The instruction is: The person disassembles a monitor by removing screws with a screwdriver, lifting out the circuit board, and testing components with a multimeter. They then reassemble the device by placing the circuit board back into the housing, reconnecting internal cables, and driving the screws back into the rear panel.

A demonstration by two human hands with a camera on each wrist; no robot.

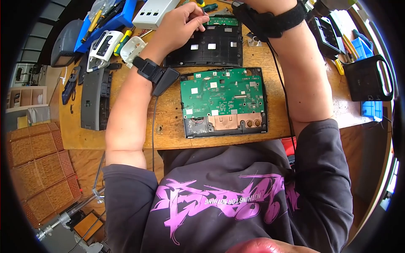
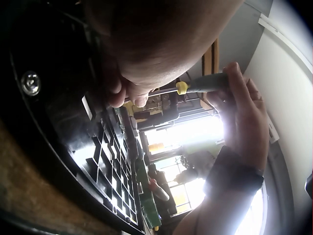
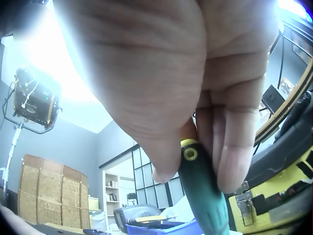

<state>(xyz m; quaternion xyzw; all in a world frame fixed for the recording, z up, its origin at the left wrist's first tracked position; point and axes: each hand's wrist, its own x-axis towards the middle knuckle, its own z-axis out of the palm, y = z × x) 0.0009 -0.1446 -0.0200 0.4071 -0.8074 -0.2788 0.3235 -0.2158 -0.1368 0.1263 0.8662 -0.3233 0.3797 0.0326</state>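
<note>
My left hand (image 1: 181, 26) reaches over the far edge of a black plastic housing (image 1: 211, 54), which has a green circuit strip (image 1: 223, 21) along its back. In the left wrist view its thumb and fingertips pinch the tip end of a screwdriver's shaft (image 2: 166, 90); the very tip is hidden. My right hand (image 2: 247, 120) grips that screwdriver's green handle (image 3: 203, 188), which has a yellow collar. Closer to my body lies a second black housing (image 1: 224, 133), carrying a large green circuit board (image 1: 225, 99) and a copper-coloured plate (image 1: 225, 121).
At left are a blue bin (image 1: 86, 36) of tools, a white device (image 1: 103, 50) and a long dark grey casing (image 1: 95, 101). A white box (image 1: 154, 14) stands at the back. A black case (image 1: 369, 80) sits at right. Wrist-camera cables cross the wooden table (image 1: 166, 135).
</note>
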